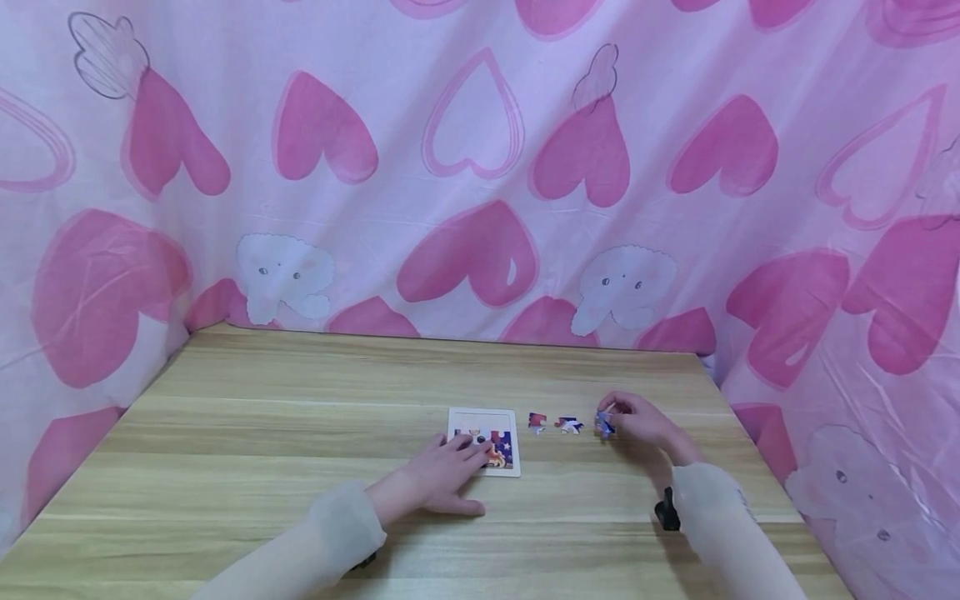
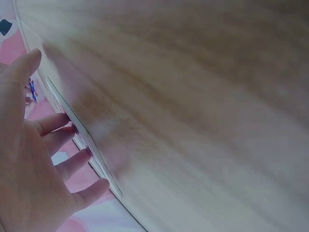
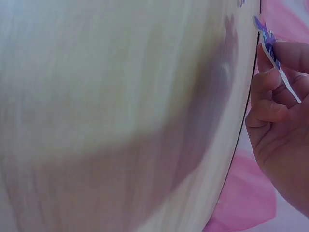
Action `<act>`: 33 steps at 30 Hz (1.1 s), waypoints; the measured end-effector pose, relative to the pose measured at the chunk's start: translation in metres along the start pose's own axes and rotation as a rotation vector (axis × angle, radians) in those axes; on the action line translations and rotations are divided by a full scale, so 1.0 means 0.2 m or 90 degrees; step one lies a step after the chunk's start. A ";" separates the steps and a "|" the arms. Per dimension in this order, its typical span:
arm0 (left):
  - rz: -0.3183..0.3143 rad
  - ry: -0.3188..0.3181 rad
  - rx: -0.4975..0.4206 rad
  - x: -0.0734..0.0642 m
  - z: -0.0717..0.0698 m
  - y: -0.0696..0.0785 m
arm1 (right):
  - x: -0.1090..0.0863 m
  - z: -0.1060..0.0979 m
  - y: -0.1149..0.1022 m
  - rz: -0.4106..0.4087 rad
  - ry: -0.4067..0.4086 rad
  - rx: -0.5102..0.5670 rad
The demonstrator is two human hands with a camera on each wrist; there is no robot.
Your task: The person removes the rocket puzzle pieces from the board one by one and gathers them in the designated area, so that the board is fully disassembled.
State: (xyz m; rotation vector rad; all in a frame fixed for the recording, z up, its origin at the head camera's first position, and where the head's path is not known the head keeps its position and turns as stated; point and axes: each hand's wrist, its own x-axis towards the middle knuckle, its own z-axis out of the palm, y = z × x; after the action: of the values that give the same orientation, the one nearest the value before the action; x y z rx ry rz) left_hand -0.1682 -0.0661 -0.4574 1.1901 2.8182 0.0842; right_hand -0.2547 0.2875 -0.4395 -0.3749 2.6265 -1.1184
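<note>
A small jigsaw puzzle board [image 1: 481, 415] with a white frame lies on the table; its lower part shows a coloured picture, its upper part bare backing. My left hand [image 1: 442, 475] rests on it with spread fingers, the fingertips touching the board [image 2: 89, 130] in the left wrist view. To the right, my right hand [image 1: 637, 421] pinches a blue and purple puzzle piece [image 1: 604, 424] between thumb and fingers. The right wrist view shows that piece [image 3: 268, 43] held edge-on, raised off the table. Two loose puzzle pieces, one red [image 1: 537, 422] and one multicoloured [image 1: 569, 426], lie between the hands.
The wooden table [image 1: 300, 417] carries the board and pieces. A pink curtain [image 1: 465, 183] with hearts and white animal figures hangs behind it and along both sides. A black band [image 1: 667, 510] shows at the right wrist.
</note>
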 end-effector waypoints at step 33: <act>0.031 0.084 0.081 -0.06 0.00 0.04 | 0.03 0.06 0.06 0.021 0.084 -0.071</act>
State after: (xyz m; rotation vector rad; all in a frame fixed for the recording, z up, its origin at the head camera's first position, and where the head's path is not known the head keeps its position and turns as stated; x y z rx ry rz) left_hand -0.1541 -0.0679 -0.4569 1.3253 2.9477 -0.0138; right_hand -0.2588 0.2860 -0.4572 -0.2878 2.8071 -1.0224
